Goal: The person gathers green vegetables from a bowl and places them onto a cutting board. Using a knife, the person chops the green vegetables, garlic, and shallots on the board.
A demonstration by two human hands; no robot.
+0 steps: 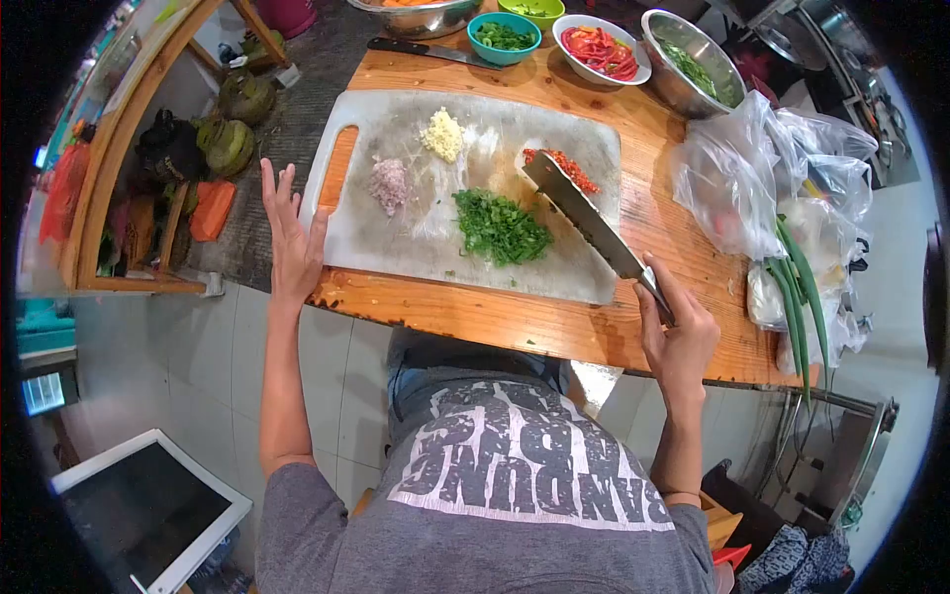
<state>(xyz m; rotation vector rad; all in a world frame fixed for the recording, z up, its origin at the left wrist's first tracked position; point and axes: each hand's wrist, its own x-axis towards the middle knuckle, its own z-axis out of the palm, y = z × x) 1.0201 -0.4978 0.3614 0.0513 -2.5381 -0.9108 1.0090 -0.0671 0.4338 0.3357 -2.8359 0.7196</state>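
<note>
Your right hand (678, 332) grips the cleaver (584, 213), blade gathering chopped chilli (561, 168); your left hand (292, 238) rests open, steadying the cutting board (396, 247).

Matt scuffed plastic board (416, 247); glossy wood table (515, 322); shiny metal cleaver (584, 213).

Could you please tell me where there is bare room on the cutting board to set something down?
Free: the near strip of the cutting board between the left hand and chopped greens. Crowded: the middle and far side, with garlic, shallots, chillies and cleaver.
</note>
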